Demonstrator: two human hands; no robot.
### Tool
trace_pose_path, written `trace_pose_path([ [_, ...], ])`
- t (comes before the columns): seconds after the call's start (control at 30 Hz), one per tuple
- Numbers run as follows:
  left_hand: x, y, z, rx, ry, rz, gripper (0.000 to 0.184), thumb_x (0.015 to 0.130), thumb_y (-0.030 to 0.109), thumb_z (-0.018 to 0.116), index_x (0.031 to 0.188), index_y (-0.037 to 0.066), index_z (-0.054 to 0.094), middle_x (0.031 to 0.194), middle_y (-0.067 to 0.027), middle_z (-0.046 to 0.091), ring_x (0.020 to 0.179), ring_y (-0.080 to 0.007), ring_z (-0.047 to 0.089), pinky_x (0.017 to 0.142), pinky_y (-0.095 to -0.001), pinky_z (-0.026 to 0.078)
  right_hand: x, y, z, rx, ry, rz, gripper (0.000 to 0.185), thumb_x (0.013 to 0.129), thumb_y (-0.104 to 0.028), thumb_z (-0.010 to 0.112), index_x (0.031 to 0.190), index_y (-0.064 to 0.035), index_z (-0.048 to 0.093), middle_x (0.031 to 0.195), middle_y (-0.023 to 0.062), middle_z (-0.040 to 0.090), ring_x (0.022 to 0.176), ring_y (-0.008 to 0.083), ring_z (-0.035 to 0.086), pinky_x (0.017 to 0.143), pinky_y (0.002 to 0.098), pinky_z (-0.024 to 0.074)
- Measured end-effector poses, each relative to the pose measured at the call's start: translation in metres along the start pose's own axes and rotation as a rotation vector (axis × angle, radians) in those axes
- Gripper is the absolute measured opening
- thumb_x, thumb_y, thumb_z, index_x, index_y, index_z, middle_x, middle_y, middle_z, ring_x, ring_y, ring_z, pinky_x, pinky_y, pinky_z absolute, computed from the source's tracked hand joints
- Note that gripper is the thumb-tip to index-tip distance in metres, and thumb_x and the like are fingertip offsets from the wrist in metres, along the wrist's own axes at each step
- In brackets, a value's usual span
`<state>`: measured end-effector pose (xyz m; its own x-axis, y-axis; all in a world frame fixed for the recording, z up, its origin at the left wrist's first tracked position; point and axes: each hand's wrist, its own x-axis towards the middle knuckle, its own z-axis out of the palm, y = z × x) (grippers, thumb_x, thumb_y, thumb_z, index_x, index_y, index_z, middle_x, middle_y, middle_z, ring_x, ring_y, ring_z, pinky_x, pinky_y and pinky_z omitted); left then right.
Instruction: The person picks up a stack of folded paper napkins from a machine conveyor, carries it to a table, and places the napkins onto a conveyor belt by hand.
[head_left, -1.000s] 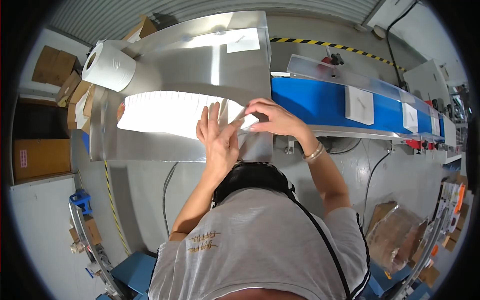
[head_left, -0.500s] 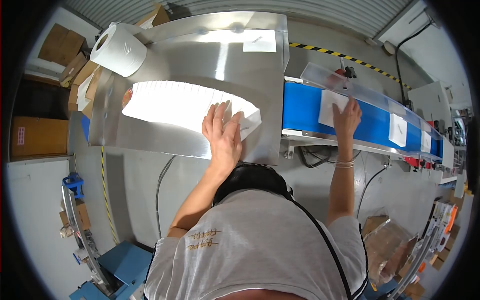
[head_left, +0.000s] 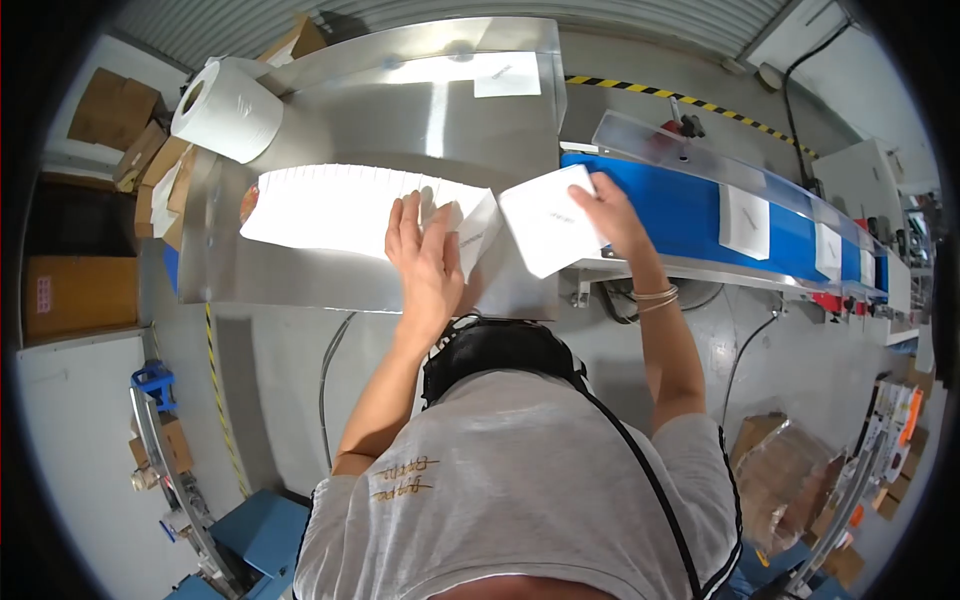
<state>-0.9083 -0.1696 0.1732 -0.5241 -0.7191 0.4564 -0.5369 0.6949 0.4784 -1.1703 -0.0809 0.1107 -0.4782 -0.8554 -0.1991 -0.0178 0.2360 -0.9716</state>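
My right hand (head_left: 612,218) grips a flat white square packet (head_left: 550,222) with small dark print by its right edge. This packet hangs over the gap between the steel table (head_left: 330,285) and the blue conveyor belt (head_left: 670,205). On the table lies a long fanned row of white packets (head_left: 330,205), overlapping one another. My left hand (head_left: 425,255) rests on the row's right end with its fingers stretched out and slightly apart. Further along the belt lie several white packets, the nearest one (head_left: 744,222) flat with print facing up.
A large white paper roll (head_left: 228,110) stands at the table's back left corner. One single packet (head_left: 507,75) lies near the table's back edge. A clear guard (head_left: 640,140) runs along the belt's far side. Cardboard boxes (head_left: 165,185) sit left of the table.
My right hand has moved left from the belt to the table's edge and now holds a packet. The packet it was at on the belt has travelled right. My left hand stays on the row.
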Motion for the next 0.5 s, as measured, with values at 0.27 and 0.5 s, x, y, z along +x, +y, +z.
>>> trace_pose_path([
  [0.27,-0.002,-0.003,0.002,-0.005,-0.012,0.033,0.034,0.081,-0.004,0.062,0.114,0.005,0.067,0.137,-0.0183,0.047,0.130,-0.0397,0.040,0.106,-0.0498,0.032,0.017,0.048,-0.111,-0.824,0.612,0.040,0.056,0.083,-0.046,0.068,0.108,0.0039,0.063,0.100,0.0199,0.067,0.090,0.0294,0.065,0.077,0.0372,0.0501],
  [0.5,-0.003,-0.006,0.001,-0.030,-0.002,0.055,0.034,0.078,-0.004,0.065,0.109,0.007,0.069,0.137,-0.0176,0.047,0.131,-0.0421,0.038,0.107,-0.0517,0.029,-0.004,0.001,-0.059,-0.867,0.488,-0.387,0.049,0.079,-0.021,0.075,0.122,-0.0072,0.056,0.122,0.0143,0.059,0.104,0.0293,0.061,0.087,0.0379,0.0504],
])
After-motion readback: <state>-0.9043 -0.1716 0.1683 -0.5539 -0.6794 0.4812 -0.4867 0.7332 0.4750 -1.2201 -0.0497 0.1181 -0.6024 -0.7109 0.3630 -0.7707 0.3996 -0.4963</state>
